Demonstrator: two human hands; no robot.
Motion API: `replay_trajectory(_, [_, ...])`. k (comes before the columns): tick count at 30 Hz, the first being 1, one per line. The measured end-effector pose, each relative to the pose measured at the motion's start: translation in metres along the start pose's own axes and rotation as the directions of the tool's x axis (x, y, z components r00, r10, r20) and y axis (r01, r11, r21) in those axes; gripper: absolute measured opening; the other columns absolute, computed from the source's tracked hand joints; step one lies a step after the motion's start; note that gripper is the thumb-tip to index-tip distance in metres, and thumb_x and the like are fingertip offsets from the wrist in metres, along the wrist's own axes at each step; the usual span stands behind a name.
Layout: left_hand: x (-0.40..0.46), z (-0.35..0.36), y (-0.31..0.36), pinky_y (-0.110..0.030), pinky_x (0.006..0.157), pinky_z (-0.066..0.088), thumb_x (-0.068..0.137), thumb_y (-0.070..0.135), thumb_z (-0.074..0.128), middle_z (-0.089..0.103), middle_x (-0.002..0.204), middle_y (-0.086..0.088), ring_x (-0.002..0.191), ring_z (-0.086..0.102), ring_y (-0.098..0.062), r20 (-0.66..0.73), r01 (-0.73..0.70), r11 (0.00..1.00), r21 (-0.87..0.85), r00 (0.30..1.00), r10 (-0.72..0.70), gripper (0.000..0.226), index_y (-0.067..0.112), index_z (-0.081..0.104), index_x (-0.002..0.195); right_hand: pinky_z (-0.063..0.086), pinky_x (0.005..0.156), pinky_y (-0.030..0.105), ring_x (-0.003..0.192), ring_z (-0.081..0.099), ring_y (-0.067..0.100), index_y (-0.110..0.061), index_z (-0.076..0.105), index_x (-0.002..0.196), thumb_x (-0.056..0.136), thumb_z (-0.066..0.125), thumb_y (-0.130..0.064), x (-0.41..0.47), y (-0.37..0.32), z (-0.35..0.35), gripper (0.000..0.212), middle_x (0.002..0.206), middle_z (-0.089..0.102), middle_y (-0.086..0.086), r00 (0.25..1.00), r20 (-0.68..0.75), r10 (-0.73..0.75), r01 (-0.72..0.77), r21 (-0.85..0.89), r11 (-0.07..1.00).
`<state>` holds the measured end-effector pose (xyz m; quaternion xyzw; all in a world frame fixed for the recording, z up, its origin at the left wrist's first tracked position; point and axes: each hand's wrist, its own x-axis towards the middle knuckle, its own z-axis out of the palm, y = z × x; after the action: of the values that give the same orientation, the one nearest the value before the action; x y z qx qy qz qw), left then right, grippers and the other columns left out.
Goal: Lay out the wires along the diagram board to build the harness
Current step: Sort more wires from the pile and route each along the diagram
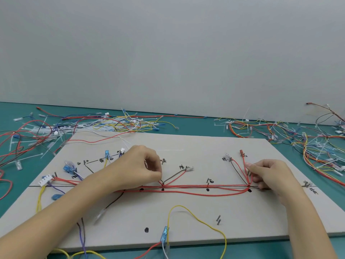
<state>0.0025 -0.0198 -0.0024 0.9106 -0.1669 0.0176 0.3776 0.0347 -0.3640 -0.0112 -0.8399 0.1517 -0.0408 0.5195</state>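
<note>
My left hand (143,165) was pinched shut on the red wires (186,189) at the middle branch of the diagram board (205,212), and my right hand (268,174) gripped the same bundle where it turned up toward the red terminal (242,152). The wires ran between both grips along the drawn trunk line. To do this well, I judged I should keep them taut, press them flat onto the line, and seat each bend against its black dot (207,189).

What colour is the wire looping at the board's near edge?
Yellow: the looping wire shows best in the head view, on the board.
</note>
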Motion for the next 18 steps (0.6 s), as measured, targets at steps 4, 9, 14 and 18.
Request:
replay_trajectory(4, [0.0,0.003,-0.001,-0.025,0.067,0.052,0.073,0.016,0.069,0.065,0.073,0.014,0.072,0.062,-0.004,0.026,-0.014,0.999,0.043,1.0,0.013,0.011,0.021,0.074,0.064,0.043,0.039,0.023,0.04,0.044,0.018,-0.004,0.065,0.066,0.083,0.075,-0.023,0.002,0.0,-0.001,0.027,0.052,0.056,0.008,1.0,-0.004,-0.005,0.005,-0.002,1.0])
replay_trajectory(9, [-0.002,0.01,0.002,-0.022,0.072,0.049,0.078,0.022,0.066,0.066,0.079,0.012,0.08,0.061,-0.001,0.04,-0.039,0.991,0.129,0.999,0.034,0.013,0.026,0.078,0.075,0.042,0.04,0.025,0.044,0.047,0.022,-0.004,0.066,0.068,0.082,0.076,-0.022,0.001,0.002,0.0,0.026,0.054,0.058,0.009,0.998,-0.004,-0.062,0.062,-0.03,0.998])
replay_trajectory(14, [-0.001,0.009,0.001,-0.017,0.071,0.052,0.081,0.015,0.07,0.067,0.083,0.009,0.074,0.064,-0.001,0.068,0.033,0.999,0.024,0.997,-0.034,0.013,0.023,0.077,0.074,0.043,0.041,0.027,0.049,0.05,0.023,-0.003,0.069,0.072,0.082,0.076,-0.022,0.002,0.002,-0.001,0.023,0.057,0.059,0.01,0.995,0.007,-0.101,0.101,-0.046,0.994])
replay_trajectory(18, [0.0,0.009,-0.002,-0.015,0.07,0.051,0.081,0.015,0.072,0.067,0.084,0.009,0.075,0.065,-0.002,0.069,0.043,0.999,-0.011,0.997,-0.042,0.013,0.025,0.077,0.074,0.045,0.044,0.025,0.046,0.052,0.018,-0.003,0.068,0.069,0.082,0.077,-0.021,0.003,0.003,-0.002,0.023,0.056,0.061,0.008,0.995,-0.002,-0.099,0.099,-0.029,0.995])
